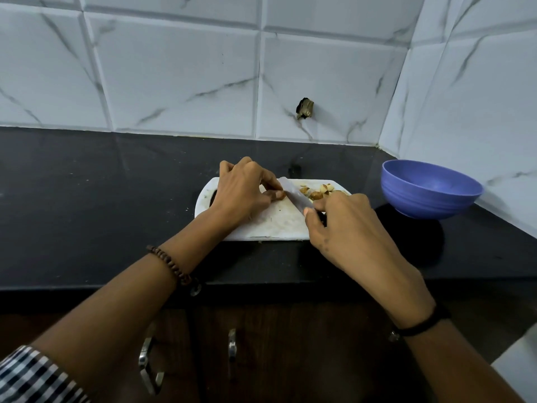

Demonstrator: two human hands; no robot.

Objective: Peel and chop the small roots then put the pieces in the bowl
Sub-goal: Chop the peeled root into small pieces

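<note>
the left hand, its grip narrow, pinches a small root on the board, right against the left side of the knife, which the right hand clasps, blade slanting away and leftward.

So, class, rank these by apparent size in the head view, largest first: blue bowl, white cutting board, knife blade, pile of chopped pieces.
1. white cutting board
2. blue bowl
3. knife blade and pile of chopped pieces: they look alike and both are partly hidden, so unranked.
</note>
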